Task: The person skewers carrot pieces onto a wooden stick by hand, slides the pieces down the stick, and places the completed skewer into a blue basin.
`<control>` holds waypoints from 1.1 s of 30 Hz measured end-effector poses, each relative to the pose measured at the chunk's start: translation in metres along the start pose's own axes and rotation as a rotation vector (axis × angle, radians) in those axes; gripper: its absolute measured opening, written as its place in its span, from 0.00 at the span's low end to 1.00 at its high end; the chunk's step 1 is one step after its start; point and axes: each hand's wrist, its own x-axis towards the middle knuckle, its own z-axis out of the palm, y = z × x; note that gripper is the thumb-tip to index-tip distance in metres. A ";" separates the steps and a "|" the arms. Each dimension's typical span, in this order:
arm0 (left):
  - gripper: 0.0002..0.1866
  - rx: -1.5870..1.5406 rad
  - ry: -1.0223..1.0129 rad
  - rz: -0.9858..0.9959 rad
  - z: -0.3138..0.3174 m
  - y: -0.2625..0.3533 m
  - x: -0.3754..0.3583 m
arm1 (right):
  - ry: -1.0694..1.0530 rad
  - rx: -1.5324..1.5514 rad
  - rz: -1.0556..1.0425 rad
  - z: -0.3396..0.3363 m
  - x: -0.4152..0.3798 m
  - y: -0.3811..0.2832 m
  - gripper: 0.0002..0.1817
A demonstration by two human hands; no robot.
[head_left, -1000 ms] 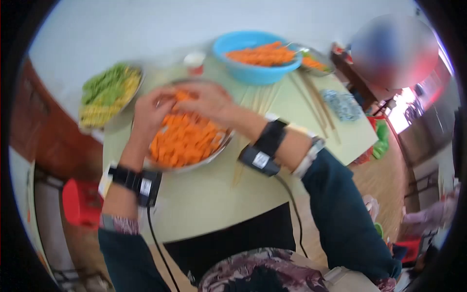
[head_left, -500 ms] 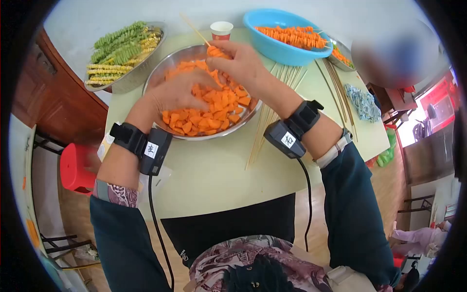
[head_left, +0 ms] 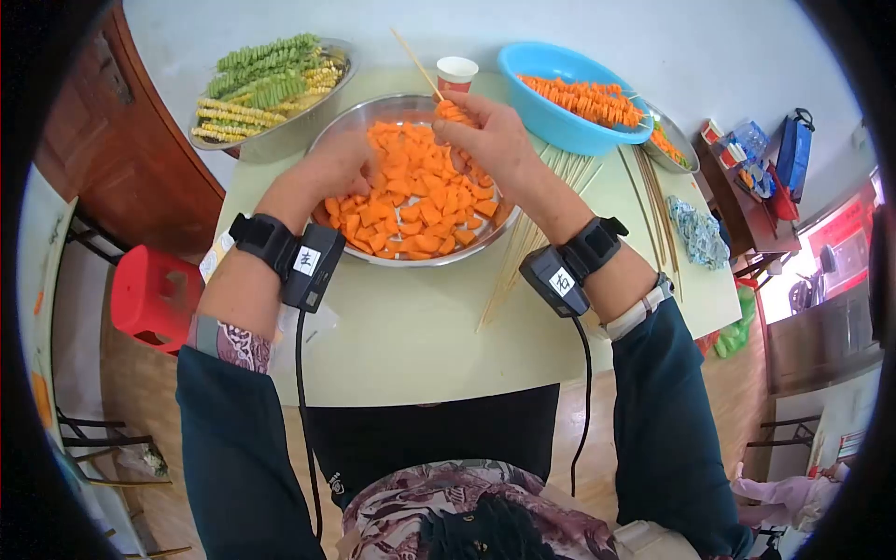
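A wide steel bowl (head_left: 434, 260) holds many cut carrot pieces (head_left: 420, 196). Over its far right side, my right hand (head_left: 495, 140) is closed around a wooden skewer (head_left: 415, 62) that slants up to the left. Several carrot pieces (head_left: 454, 113) are threaded on the skewer beside my fingers. My left hand (head_left: 338, 168) reaches into the left part of the bowl, its fingers curled down among the carrots. Whether a piece is between those fingertips is hidden.
Bare skewers (head_left: 532, 233) lie right of the bowl, near darker sticks (head_left: 653, 205) and a crumpled blue-white cloth (head_left: 698, 233). A blue basin (head_left: 523, 70) holds carrot skewers (head_left: 583, 98). A paper cup (head_left: 456, 73) stands behind; a metal basin (head_left: 271, 140) holds green and yellow skewers.
My left hand has drawn back to the bowl's left side, and its spread fingers have curled in. My right hand still holds the skewer. The whole view has shifted slightly.
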 end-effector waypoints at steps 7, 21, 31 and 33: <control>0.07 -0.145 0.185 -0.080 -0.004 0.007 0.004 | 0.010 -0.010 -0.006 0.000 0.001 0.000 0.24; 0.10 -0.219 0.083 0.086 0.002 0.017 0.008 | -0.060 -0.103 -0.033 -0.001 0.001 0.004 0.25; 0.13 -1.265 0.702 -0.360 -0.027 0.001 -0.002 | -0.161 -0.277 -0.030 0.005 -0.005 -0.006 0.24; 0.13 -1.316 0.789 -0.349 -0.028 -0.004 -0.003 | -0.201 -0.287 -0.034 0.005 -0.006 -0.006 0.24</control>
